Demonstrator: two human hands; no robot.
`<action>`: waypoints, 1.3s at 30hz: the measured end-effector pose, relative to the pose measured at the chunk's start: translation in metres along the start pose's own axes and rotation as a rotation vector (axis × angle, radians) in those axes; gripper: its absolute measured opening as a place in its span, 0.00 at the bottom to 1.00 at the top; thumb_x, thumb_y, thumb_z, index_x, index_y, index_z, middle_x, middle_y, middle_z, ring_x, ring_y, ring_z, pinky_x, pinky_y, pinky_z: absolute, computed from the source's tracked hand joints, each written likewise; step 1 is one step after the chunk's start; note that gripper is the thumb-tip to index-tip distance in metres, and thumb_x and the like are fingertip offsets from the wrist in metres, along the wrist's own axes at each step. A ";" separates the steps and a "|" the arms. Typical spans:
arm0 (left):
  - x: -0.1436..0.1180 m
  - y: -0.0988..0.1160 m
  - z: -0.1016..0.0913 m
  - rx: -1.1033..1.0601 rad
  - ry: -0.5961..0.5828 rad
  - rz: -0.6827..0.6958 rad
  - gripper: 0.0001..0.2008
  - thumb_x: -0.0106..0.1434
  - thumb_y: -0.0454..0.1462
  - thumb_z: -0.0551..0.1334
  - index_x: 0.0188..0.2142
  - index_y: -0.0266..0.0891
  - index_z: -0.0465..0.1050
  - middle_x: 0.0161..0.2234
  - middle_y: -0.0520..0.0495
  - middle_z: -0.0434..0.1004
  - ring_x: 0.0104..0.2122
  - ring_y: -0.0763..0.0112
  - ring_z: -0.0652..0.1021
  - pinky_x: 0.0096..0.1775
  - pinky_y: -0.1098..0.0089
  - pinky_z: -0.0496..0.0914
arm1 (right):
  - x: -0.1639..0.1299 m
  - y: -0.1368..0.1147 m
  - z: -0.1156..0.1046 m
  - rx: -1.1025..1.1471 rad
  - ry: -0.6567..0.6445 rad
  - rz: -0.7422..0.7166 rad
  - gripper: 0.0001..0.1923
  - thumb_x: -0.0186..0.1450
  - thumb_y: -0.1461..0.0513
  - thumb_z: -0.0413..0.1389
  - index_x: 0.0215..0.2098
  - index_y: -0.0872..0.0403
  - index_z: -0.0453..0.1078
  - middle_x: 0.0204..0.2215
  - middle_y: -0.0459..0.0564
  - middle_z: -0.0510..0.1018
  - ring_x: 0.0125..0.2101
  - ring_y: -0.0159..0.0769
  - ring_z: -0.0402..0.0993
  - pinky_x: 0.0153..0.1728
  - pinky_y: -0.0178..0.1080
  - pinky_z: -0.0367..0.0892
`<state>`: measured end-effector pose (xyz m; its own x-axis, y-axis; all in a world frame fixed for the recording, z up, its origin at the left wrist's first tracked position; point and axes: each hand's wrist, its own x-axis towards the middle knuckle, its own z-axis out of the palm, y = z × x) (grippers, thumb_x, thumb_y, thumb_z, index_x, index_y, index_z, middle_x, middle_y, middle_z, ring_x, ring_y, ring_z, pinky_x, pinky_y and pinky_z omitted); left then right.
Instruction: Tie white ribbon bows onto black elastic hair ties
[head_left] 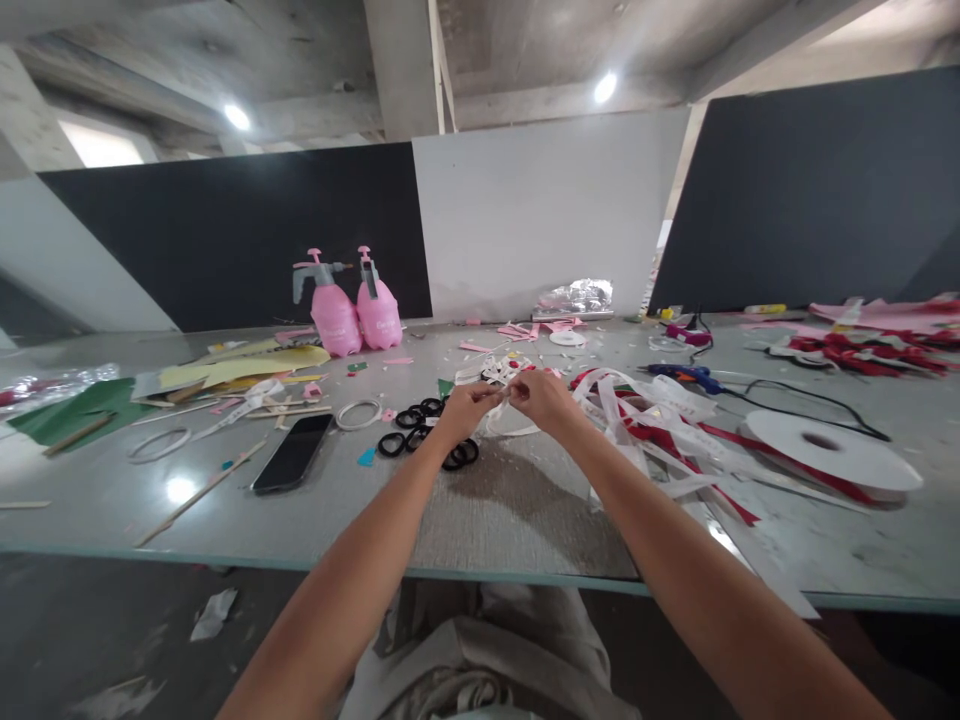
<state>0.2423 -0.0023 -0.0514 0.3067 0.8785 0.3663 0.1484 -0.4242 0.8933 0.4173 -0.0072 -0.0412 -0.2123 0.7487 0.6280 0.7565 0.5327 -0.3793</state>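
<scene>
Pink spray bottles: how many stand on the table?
2. Left bottle and right bottle stand side by side at the table's back edge, against the black panel. None seem hidden.

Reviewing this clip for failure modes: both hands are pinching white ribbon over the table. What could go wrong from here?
1. The left hand and right hand work the white ribbon right above the black rings; a forearm could sweep them away.
2. Loose red and white ribbon strips trail beside the right arm and could snag.
3. The phone lies near the table edge; a nudge might drop it.
</scene>
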 end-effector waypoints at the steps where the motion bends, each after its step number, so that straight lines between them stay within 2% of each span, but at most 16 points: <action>1: 0.000 0.000 0.000 -0.012 0.012 -0.009 0.18 0.54 0.47 0.66 0.35 0.34 0.81 0.27 0.51 0.73 0.26 0.76 0.66 0.29 0.74 0.59 | 0.000 0.002 -0.001 0.055 0.007 0.038 0.06 0.56 0.66 0.54 0.28 0.56 0.74 0.23 0.47 0.77 0.25 0.33 0.70 0.30 0.33 0.60; 4: 0.001 0.003 -0.002 -0.045 0.048 -0.018 0.18 0.54 0.46 0.66 0.37 0.34 0.81 0.28 0.51 0.74 0.26 0.76 0.67 0.29 0.75 0.59 | -0.003 0.005 -0.004 0.196 0.095 0.085 0.08 0.59 0.64 0.52 0.31 0.55 0.74 0.23 0.46 0.76 0.24 0.31 0.70 0.28 0.32 0.61; 8: 0.003 0.004 -0.004 -0.040 0.073 -0.020 0.17 0.54 0.46 0.66 0.37 0.36 0.81 0.26 0.51 0.74 0.26 0.75 0.68 0.30 0.74 0.60 | -0.005 0.004 -0.006 0.224 0.177 0.018 0.10 0.62 0.62 0.51 0.33 0.55 0.75 0.28 0.50 0.79 0.27 0.33 0.72 0.31 0.34 0.64; 12: 0.003 0.002 -0.003 -0.019 0.090 -0.015 0.17 0.53 0.46 0.67 0.36 0.36 0.81 0.27 0.50 0.74 0.28 0.74 0.69 0.30 0.73 0.61 | -0.006 -0.001 -0.003 0.188 0.128 -0.054 0.10 0.62 0.62 0.52 0.33 0.54 0.76 0.29 0.50 0.78 0.27 0.33 0.71 0.33 0.35 0.64; 20: 0.004 -0.002 -0.001 0.075 0.051 0.106 0.14 0.55 0.45 0.65 0.32 0.36 0.80 0.28 0.51 0.73 0.30 0.73 0.69 0.36 0.72 0.62 | -0.006 0.001 0.002 0.057 0.097 -0.061 0.08 0.61 0.64 0.53 0.29 0.54 0.75 0.25 0.48 0.76 0.26 0.33 0.69 0.31 0.34 0.61; 25: 0.001 -0.001 0.002 0.201 0.029 0.126 0.17 0.59 0.48 0.62 0.34 0.37 0.81 0.26 0.51 0.72 0.29 0.73 0.68 0.34 0.72 0.61 | -0.005 -0.004 0.000 -0.100 0.082 -0.084 0.07 0.60 0.66 0.54 0.28 0.54 0.74 0.28 0.51 0.77 0.31 0.36 0.71 0.33 0.36 0.61; 29: 0.001 -0.002 0.003 0.185 0.025 0.122 0.17 0.59 0.48 0.62 0.34 0.37 0.81 0.27 0.50 0.73 0.30 0.73 0.69 0.34 0.72 0.61 | -0.005 -0.006 0.001 -0.144 0.056 -0.107 0.07 0.59 0.66 0.53 0.28 0.54 0.73 0.30 0.52 0.78 0.32 0.37 0.71 0.34 0.36 0.60; 31: 0.001 -0.002 0.002 0.168 0.039 0.112 0.17 0.58 0.47 0.63 0.34 0.36 0.81 0.27 0.50 0.73 0.29 0.73 0.69 0.33 0.72 0.61 | -0.004 -0.004 0.003 -0.096 0.057 -0.086 0.06 0.58 0.66 0.53 0.28 0.54 0.72 0.29 0.51 0.78 0.30 0.36 0.71 0.33 0.36 0.60; 36: 0.004 -0.005 0.000 0.087 0.069 0.087 0.13 0.56 0.44 0.64 0.34 0.37 0.81 0.29 0.50 0.75 0.30 0.72 0.71 0.34 0.73 0.62 | -0.003 0.002 0.004 0.136 0.106 0.115 0.02 0.55 0.64 0.55 0.27 0.54 0.70 0.22 0.46 0.74 0.24 0.32 0.69 0.29 0.34 0.59; 39: 0.005 -0.005 0.000 0.033 0.078 0.063 0.13 0.55 0.43 0.65 0.35 0.37 0.81 0.31 0.49 0.77 0.32 0.72 0.72 0.35 0.73 0.63 | -0.003 0.005 -0.001 0.205 0.163 0.186 0.03 0.55 0.63 0.53 0.28 0.54 0.69 0.22 0.45 0.73 0.24 0.32 0.67 0.29 0.34 0.59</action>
<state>0.2425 0.0044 -0.0543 0.2427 0.8636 0.4420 0.1628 -0.4854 0.8590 0.4226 -0.0070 -0.0448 0.0326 0.7764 0.6293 0.6292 0.4733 -0.6165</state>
